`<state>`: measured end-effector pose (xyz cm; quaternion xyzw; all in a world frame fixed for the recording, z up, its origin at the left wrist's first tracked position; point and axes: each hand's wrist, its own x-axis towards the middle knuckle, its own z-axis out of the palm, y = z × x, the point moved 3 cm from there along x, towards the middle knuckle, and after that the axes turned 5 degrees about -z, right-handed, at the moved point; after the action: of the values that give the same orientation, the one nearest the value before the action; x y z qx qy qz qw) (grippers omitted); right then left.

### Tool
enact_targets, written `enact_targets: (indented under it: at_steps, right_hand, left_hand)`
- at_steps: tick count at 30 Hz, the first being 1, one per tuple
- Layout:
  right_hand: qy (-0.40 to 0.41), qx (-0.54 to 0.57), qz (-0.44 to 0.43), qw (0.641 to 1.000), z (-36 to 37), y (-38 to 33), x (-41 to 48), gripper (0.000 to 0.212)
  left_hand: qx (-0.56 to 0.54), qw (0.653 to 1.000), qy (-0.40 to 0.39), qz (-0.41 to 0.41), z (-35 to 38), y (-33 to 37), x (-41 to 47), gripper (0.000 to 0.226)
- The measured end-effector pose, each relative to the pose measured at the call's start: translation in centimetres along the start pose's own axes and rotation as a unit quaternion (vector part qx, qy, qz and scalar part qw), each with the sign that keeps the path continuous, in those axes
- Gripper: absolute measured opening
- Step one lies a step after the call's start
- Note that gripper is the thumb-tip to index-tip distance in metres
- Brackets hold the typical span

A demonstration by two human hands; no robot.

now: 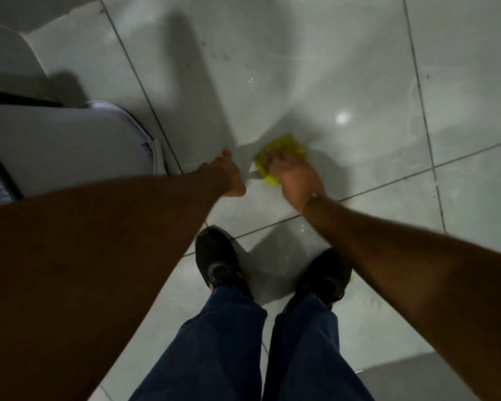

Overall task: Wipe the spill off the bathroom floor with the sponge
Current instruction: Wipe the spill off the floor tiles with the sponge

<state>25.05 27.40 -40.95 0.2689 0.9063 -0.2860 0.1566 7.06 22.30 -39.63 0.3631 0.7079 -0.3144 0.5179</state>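
Observation:
A yellow sponge [284, 146] lies flat on the pale tiled floor [344, 53], and my right hand [294, 176] presses down on it with the fingers over its near half. The sponge and hand are motion-blurred. My left hand [229, 172] hovers just left of the sponge, fingers loosely spread, holding nothing. Small greenish specks of spill [222, 55] dot the tile further ahead. Faint yellowish smears [373, 302] show on the floor to the right of my right shoe. A few water droplets [250, 79] glint ahead of the sponge.
A white toilet [70, 151] with its lid down stands close on the left. My two black shoes [217, 261] and dark blue trouser legs [301, 357] occupy the near floor. A grey mat or step edge [434, 374] is at the lower right.

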Motion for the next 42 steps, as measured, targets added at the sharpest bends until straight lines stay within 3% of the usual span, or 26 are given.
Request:
enact_targets:
  at_steps: [3,6,9,12,16,18,21,23,26,28,30,32,34,36,39,42]
  right_hand:
    - [-0.085,-0.026,-0.104,0.991,1.8,0.7,-5.0,0.066]
    - [-0.044,-0.072,-0.106,0.991,0.3,4.7,-6.7,0.065]
    - [0.036,-0.063,0.046,0.996,-2.5,10.7,-6.9,0.066]
    - [0.083,-0.010,0.260,0.962,-4.8,14.9,-6.1,0.072]
    - [0.113,0.056,0.354,0.927,-4.3,13.6,-3.6,0.073]
    - [0.124,0.014,0.308,0.943,-2.8,10.0,-3.0,0.067]
    - [0.077,0.014,0.127,0.989,0.9,3.8,-3.8,0.066]
    - [0.039,-0.005,0.034,0.999,2.8,1.4,-5.3,0.067]
    - [-0.013,-0.035,-0.056,0.998,3.3,2.2,-7.5,0.066]
    - [0.009,-0.051,-0.077,0.996,2.5,4.4,-7.9,0.064]
    - [0.055,-0.033,-0.021,0.998,0.7,7.7,-7.6,0.060]
    - [0.104,0.022,0.104,0.989,-1.3,11.0,-7.0,0.065]
    - [0.120,0.053,0.238,0.962,-3.2,13.9,-6.0,0.071]
    - [0.121,0.088,0.318,0.936,-4.2,15.3,-4.3,0.079]
    - [0.151,0.128,0.361,0.911,-3.8,13.3,-2.1,0.075]
    - [0.155,0.123,0.298,0.934,-1.9,8.5,-1.1,0.064]
  left_hand:
    - [-0.042,0.999,0.017,0.022,-0.6,-0.6,0.6,0.087]
    - [-0.076,0.993,0.076,0.043,0.2,-1.7,0.5,0.089]
    - [-0.066,0.992,0.082,0.073,2.4,-1.6,-0.1,0.107]
    - [-0.040,0.990,0.112,0.077,3.4,-1.0,-0.6,0.113]
    - [-0.042,0.988,0.138,0.062,4.2,0.2,-1.1,0.115]
    - [-0.045,0.986,0.147,0.058,4.5,0.4,-1.1,0.115]
    - [-0.036,0.986,0.152,0.064,4.6,0.4,-1.0,0.117]
    - [-0.025,0.985,0.160,0.064,4.6,0.2,-1.1,0.116]
    - [-0.016,0.983,0.169,0.067,4.9,0.0,-1.4,0.113]
    - [-0.019,0.982,0.175,0.072,5.2,0.1,-1.6,0.112]
    - [-0.026,0.980,0.183,0.075,5.6,0.4,-1.7,0.112]
    - [-0.029,0.977,0.197,0.073,5.9,0.7,-1.7,0.111]
    - [-0.030,0.975,0.210,0.067,6.2,1.1,-1.7,0.108]
    - [-0.029,0.973,0.222,0.064,6.5,1.5,-1.6,0.106]
    - [-0.034,0.972,0.227,0.059,6.6,1.7,-1.5,0.106]
    - [-0.038,0.973,0.221,0.057,6.5,1.8,-1.6,0.107]
